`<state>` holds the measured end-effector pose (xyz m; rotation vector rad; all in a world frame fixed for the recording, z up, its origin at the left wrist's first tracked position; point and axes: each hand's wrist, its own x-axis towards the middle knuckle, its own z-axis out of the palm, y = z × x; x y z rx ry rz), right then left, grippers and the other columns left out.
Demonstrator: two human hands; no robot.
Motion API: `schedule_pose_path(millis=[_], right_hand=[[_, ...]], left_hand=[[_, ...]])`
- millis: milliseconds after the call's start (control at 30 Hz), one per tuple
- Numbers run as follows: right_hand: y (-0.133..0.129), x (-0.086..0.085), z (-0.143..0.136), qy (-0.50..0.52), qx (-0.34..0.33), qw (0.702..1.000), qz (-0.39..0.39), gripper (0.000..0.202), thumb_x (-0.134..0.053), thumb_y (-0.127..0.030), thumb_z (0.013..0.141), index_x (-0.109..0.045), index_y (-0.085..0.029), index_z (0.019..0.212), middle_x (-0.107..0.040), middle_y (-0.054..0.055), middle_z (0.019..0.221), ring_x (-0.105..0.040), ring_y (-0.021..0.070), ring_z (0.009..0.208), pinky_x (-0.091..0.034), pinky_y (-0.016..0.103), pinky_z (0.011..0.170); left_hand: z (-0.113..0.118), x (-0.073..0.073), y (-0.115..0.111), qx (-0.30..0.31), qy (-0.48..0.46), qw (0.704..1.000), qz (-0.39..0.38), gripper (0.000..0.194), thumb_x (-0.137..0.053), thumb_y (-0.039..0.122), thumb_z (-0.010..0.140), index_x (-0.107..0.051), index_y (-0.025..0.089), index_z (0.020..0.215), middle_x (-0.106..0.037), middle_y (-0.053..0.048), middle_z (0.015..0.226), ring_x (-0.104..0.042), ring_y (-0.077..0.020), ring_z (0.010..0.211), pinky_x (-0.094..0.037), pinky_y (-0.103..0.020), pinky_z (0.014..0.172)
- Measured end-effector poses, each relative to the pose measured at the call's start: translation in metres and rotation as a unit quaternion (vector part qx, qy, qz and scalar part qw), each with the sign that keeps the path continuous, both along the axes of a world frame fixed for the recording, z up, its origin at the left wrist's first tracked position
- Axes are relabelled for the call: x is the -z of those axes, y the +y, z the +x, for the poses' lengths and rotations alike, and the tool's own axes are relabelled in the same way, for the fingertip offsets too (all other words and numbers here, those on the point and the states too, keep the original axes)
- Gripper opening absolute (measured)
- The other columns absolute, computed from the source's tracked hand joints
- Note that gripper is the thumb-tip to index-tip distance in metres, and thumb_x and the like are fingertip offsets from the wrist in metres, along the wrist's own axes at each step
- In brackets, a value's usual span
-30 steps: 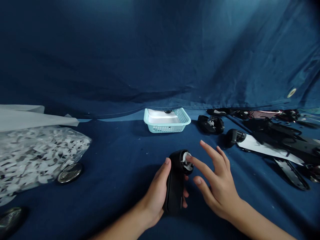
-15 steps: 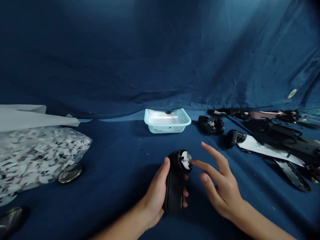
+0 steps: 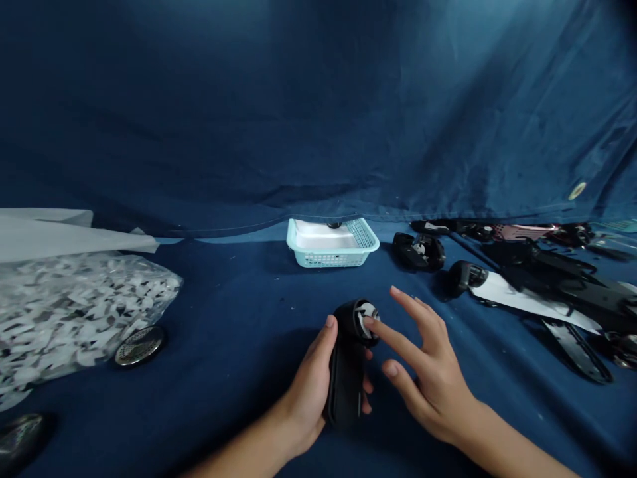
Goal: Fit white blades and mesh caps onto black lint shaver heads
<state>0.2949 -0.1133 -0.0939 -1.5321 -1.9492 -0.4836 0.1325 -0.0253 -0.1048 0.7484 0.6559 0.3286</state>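
Observation:
My left hand [image 3: 311,382] is closed around the black handle of a device that looks like a fabric shaver [image 3: 346,382]. Its round head points up and to the right. Inside the head's uncovered opening sits a white bladed piece [image 3: 365,309]. With its index fingertip, my right hand [image 3: 432,365] touches this piece; the other fingers are spread and hold nothing. To the left lies a round perforated metal cover [image 3: 140,346], and a second such cover [image 3: 22,435] is partly cut off at the lower left.
A clear bag [image 3: 84,312] full of small white and grey pieces lies at left, under white sheeting [image 3: 64,236]. A light-blue basket [image 3: 333,257] with a white lining stands at the back. Black housing parts [image 3: 419,252] and a pile of black casings [image 3: 557,272] lie at right.
My right hand has moved a little left, and its index fingertip now reaches further over the white piece in the head. The left hand's hold is about the same.

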Motion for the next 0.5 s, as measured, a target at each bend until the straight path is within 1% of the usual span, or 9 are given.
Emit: schedule_pose_path(millis=[100,267,333,400,500], right_hand=[[0.0012,-0.0022,-0.0008,-0.024,0.013,1.000,-0.002,0.044,-0.043,-0.031,0.094,-0.045,-0.024,0.138,-0.019,0.014,0.155,-0.027,0.0344,0.139,-0.028,0.061,0.105],[0.0027,-0.0026,-0.0002,-0.038,0.072,0.997,-0.004,0.045,-0.043,-0.034,0.095,-0.043,-0.027,0.139,-0.022,0.013,0.155,-0.029,0.0355,0.138,-0.024,0.063,0.106],[0.0028,-0.0025,0.0003,-0.035,0.087,0.996,-0.002,0.044,-0.042,-0.034,0.095,-0.045,-0.028,0.138,-0.023,0.012,0.154,-0.031,0.0352,0.137,-0.023,0.064,0.106],[0.0025,-0.0023,0.0007,-0.030,0.091,0.995,0.004,0.043,-0.043,-0.033,0.095,-0.046,-0.029,0.137,-0.025,0.011,0.154,-0.033,0.0343,0.137,-0.022,0.064,0.107],[0.0015,-0.0021,0.0015,-0.016,0.075,0.997,0.012,0.041,-0.044,-0.030,0.094,-0.049,-0.027,0.135,-0.030,0.011,0.152,-0.035,0.0325,0.135,-0.022,0.062,0.108]], left_hand=[[0.0006,-0.0014,-0.0010,-0.009,-0.009,1.000,0.002,0.074,-0.038,0.076,0.083,-0.062,0.010,0.105,-0.064,-0.006,0.064,-0.060,-0.0163,0.048,-0.048,-0.027,0.051],[0.0021,-0.0050,-0.0007,-0.023,-0.003,1.000,0.011,0.071,-0.037,0.073,0.085,-0.061,0.011,0.111,-0.065,-0.006,0.068,-0.060,-0.0158,0.049,-0.048,-0.027,0.049],[0.0016,-0.0040,-0.0008,-0.017,0.003,1.000,0.014,0.073,-0.036,0.074,0.084,-0.061,0.010,0.110,-0.065,-0.006,0.065,-0.059,-0.0160,0.048,-0.046,-0.026,0.048],[0.0004,-0.0021,-0.0011,-0.006,0.008,1.000,0.014,0.077,-0.035,0.077,0.083,-0.062,0.009,0.107,-0.064,-0.007,0.062,-0.059,-0.0162,0.047,-0.045,-0.025,0.048],[-0.0015,-0.0008,-0.0018,0.000,0.007,1.000,0.015,0.079,-0.036,0.079,0.081,-0.062,0.008,0.104,-0.064,-0.007,0.062,-0.060,-0.0161,0.046,-0.045,-0.025,0.049]])
